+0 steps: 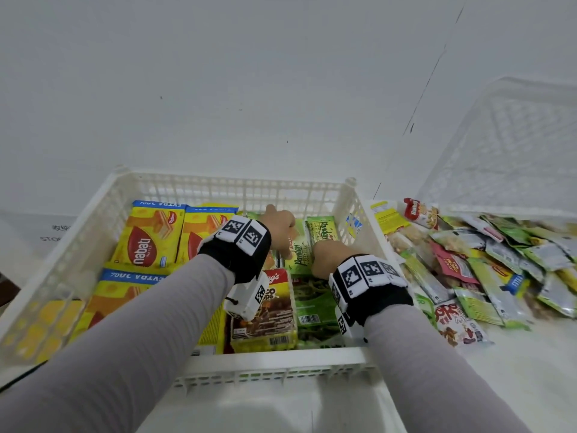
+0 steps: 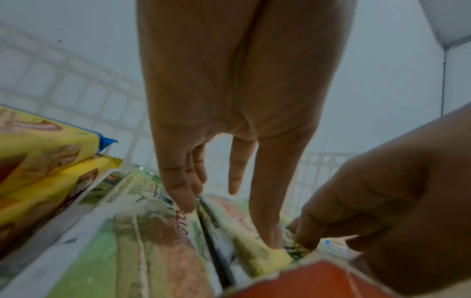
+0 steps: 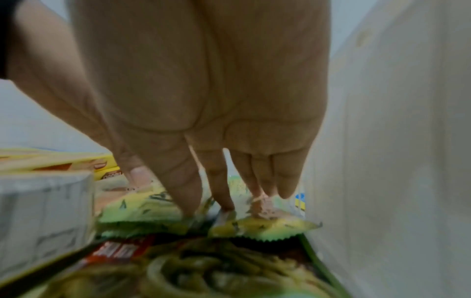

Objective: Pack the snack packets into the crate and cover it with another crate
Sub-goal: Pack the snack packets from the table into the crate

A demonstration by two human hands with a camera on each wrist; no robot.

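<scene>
toward the crate's point(image 1: 218, 359) far right corner, left hand point(image 1: 278, 225) and right hand point(image 1: 327, 256) press straight fingers on the green pandan packets point(image 1: 321, 231), clamping nothing. they look light, crinkly and slippery; best taken by the crimped ends.

White lattice crate point(image 1: 348, 210); yellow-red wafer packs point(image 1: 150, 235); green pandan packets point(image 1: 321, 229); black-white patterned wristbands point(image 1: 240, 242).
</scene>
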